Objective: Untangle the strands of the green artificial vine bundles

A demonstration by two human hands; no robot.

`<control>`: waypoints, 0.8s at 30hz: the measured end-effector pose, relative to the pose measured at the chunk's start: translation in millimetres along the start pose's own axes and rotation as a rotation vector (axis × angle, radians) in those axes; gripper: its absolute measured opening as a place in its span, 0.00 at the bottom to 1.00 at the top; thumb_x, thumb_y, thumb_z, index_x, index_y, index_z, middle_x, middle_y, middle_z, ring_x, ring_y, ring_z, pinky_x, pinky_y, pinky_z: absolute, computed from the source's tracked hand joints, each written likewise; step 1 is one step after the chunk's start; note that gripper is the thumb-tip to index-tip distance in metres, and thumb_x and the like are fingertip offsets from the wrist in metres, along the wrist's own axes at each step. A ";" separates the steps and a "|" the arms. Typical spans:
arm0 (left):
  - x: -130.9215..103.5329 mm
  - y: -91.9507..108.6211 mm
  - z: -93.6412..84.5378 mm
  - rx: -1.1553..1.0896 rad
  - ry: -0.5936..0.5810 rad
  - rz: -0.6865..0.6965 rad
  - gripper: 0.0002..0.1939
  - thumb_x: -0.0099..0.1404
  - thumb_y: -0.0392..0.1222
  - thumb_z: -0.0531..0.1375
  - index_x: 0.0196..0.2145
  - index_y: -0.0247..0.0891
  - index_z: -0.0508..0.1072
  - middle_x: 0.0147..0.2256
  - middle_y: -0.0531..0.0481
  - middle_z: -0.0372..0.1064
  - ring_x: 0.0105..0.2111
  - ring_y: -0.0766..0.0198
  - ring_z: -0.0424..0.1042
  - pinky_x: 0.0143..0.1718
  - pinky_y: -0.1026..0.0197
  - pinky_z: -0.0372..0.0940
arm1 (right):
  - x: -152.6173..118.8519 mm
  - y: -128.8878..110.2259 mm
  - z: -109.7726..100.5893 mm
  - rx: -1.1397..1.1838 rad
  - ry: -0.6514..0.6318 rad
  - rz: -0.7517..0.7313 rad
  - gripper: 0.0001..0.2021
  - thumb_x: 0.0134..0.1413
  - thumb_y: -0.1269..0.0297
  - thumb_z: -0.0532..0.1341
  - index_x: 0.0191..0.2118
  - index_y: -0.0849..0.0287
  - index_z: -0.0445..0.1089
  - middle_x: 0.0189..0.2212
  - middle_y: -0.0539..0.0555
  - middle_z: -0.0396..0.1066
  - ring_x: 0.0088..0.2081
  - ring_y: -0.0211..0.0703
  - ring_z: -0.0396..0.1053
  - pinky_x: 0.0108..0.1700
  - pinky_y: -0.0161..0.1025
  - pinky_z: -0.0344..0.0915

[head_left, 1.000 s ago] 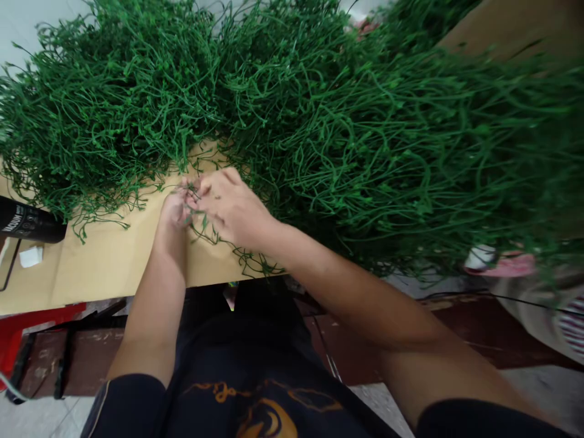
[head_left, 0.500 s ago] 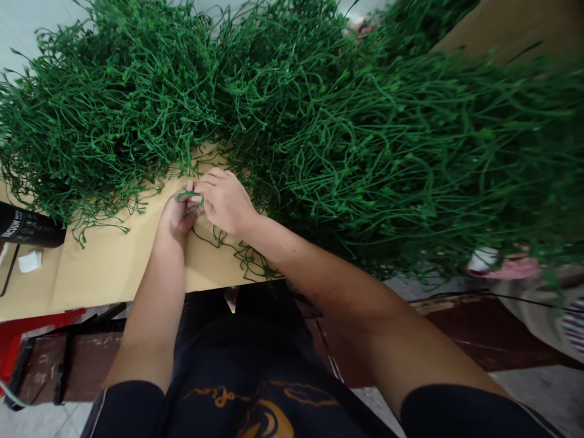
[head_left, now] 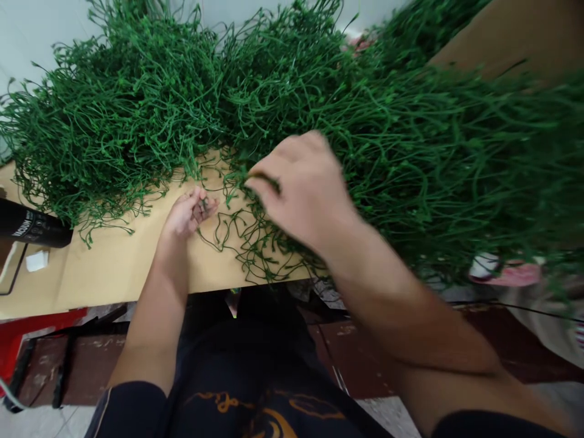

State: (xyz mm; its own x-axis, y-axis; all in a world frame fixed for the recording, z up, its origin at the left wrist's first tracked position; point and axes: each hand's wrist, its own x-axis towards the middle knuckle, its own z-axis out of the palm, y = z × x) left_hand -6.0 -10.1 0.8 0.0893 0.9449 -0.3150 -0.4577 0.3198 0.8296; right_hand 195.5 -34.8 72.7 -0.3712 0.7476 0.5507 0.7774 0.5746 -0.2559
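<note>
Over the tan cardboard sheet (head_left: 109, 261), my left hand (head_left: 188, 213) is palm up with curled fingers. A small bit of something shows between them, too small to make out. My right hand (head_left: 303, 182), smeared by motion, is at the edge of the right-hand pile of green plastic-looking stems (head_left: 410, 164). Its thumb and forefinger are pinched together; what they hold, if anything, I cannot make out. Loose green stems with small forked tips (head_left: 255, 249) are scattered on the cardboard below the right hand. Another heap of green stems (head_left: 123, 115) lies beyond my left hand.
A black vacuum bottle (head_left: 34, 225) lies at the left edge, with a small white piece (head_left: 37, 261) near it. A brown cardboard panel (head_left: 515, 39) rises at the back right. Something pink (head_left: 515, 274) shows below the right pile.
My hands were together over the cardboard with a green stem piece between them. The right hand has moved away to the right, toward the pile; the left has stayed nearly in place.
</note>
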 end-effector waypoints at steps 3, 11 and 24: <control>-8.8 0.6 -0.6 0.067 -0.157 0.051 0.14 0.64 0.39 0.55 0.21 0.36 0.63 0.17 0.53 0.65 0.24 0.68 0.70 0.33 0.64 0.66 | 12.4 30.6 -30.4 -0.209 0.144 0.258 0.26 0.49 0.46 0.59 0.46 0.63 0.71 0.48 0.67 0.64 0.52 0.60 0.57 0.48 0.56 0.56; -20.5 -1.4 2.8 0.221 -0.371 0.082 0.16 0.54 0.47 0.63 0.17 0.35 0.66 0.16 0.51 0.65 0.23 0.64 0.70 0.35 0.58 0.66 | 16.8 -4.8 1.1 0.042 -0.118 0.206 0.18 0.54 0.54 0.57 0.42 0.64 0.71 0.40 0.62 0.69 0.46 0.51 0.64 0.49 0.49 0.59; -15.3 3.1 -3.0 0.391 -0.356 -0.032 0.14 0.50 0.46 0.67 0.32 0.34 0.75 0.32 0.44 0.75 0.37 0.60 0.74 0.41 0.60 0.66 | 27.8 -9.5 68.4 0.506 -0.208 0.256 0.10 0.54 0.66 0.54 0.24 0.61 0.63 0.23 0.49 0.60 0.27 0.35 0.56 0.33 0.34 0.54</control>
State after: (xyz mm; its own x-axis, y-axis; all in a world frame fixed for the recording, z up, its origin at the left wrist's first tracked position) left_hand -11.4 -23.8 6.8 0.4236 0.8778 -0.2238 -0.0919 0.2874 0.9534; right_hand 143.1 3.3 36.1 -0.3353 0.9031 0.2684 0.5363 0.4172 -0.7337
